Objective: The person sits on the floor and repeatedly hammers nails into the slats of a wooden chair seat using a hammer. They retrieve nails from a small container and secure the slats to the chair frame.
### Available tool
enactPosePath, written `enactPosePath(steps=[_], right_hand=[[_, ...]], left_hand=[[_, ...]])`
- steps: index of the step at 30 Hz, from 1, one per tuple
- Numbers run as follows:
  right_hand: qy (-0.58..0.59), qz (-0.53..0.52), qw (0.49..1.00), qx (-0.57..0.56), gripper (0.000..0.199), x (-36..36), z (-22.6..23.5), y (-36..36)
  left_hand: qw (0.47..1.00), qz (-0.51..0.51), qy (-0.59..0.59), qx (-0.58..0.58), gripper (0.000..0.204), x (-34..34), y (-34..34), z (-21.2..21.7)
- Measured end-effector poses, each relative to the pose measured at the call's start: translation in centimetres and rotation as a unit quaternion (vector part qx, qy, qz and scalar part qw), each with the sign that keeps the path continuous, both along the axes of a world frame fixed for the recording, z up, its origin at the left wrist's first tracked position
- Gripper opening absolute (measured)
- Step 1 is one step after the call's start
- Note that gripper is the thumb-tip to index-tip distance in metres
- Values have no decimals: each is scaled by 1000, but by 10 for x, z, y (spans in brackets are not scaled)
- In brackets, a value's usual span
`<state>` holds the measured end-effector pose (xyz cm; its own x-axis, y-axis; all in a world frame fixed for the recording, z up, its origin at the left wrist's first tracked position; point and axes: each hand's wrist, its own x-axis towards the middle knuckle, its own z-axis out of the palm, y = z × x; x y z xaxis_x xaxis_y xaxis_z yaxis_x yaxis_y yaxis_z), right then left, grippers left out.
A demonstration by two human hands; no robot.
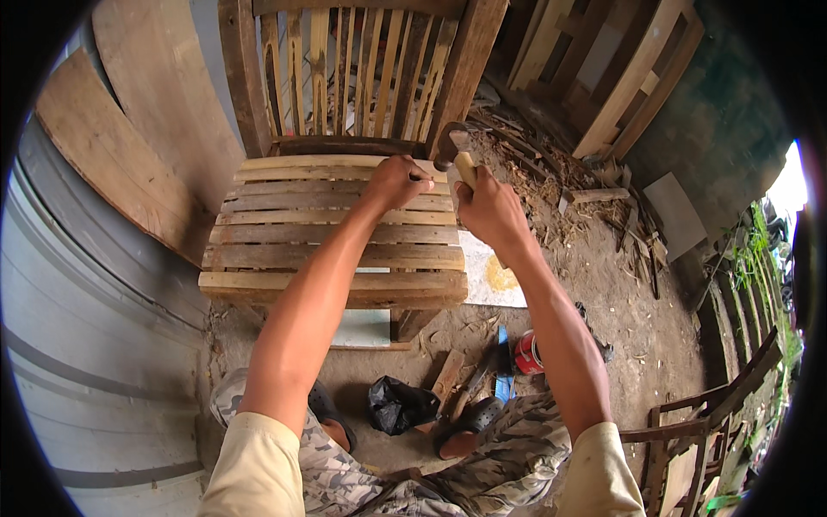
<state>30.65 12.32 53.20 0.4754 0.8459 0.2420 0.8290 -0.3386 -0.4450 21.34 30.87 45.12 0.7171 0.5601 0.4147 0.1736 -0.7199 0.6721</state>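
Note:
A wooden chair with a slatted seat [336, 233] and a back of upright slats [370, 65] stands before me. My left hand [400, 183] is closed in a pinch over the rear right part of the seat. Whatever its fingertips hold is too small to make out. My right hand [495, 209] is wrapped round the wooden handle of a hammer [465, 167]. The hammer's dark metal head is raised beside the right back post, just right of my left hand.
Below the seat lie a black plastic bag [398, 405], a red can [528, 354] and a blue-handled tool [504, 362]. Wood scraps [594, 196] litter the ground at right. Boards [121, 155] lean at left. A wooden frame [698, 422] stands at lower right.

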Motion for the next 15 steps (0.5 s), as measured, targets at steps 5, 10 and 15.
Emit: enactPosePath(steps=[5,10,15], right_hand=[[30,-1,999,-37,33,-2,-4,-2],[-3,-29,999,-27,36,-5,3,-11],[41,-36,998,-34,37,-2,6,-16]], left_hand=[[998,28,42,-44,28,-1,-11,10],[999,-8,6,-32,22,1,-4,3],[998,29,-23,58,31,-6,5,-2]])
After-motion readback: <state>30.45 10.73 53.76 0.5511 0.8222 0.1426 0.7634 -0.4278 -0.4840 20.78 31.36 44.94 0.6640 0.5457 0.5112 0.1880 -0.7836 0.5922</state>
